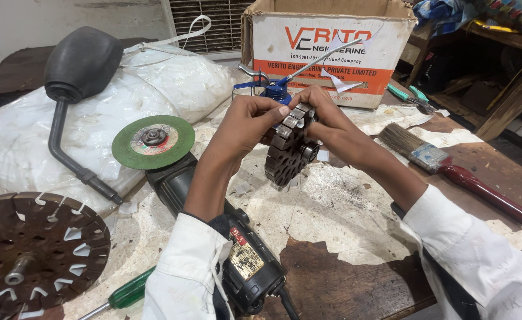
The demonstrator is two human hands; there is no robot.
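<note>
On top of the messy bench (pixel 356 272), lots of big and small things. At the far left, fat white bags (pixel 172 77) with a black bulb and bent pipe (pixel 80 65) lying on them. At the back, a brown and white box (pixel 326 35), torn open on top. Down in the left corner, a rusty round plate (pixel 36 249) full of slots, cut off by the edge. Under the left arm, a black grinder (pixel 213 225) with a green disc (pixel 153 141), lying flat. Off to the right, a brush (pixel 450 166) with a red handle. Behind the hands, a blue oil can (pixel 276 92) with a long thin spout. Near the bottom, a green screwdriver (pixel 127 293), only partly seen. Up above the middle of the bench, a small dark toothed wheel (pixel 289 148), held up on its edge between both hands. Left hand (pixel 246 121) closed on the wheel's top left, thumb pressed on the teeth. Right hand (pixel 332 127) closed on the top right side, fingers wrapped over the rim. Looks like partway through work on the wheel; nothing set down or finished yet, as far as can be told. Hard to see the back of the wheel and the fingertips behind it. Hidden too: what sits inside the box.
</note>
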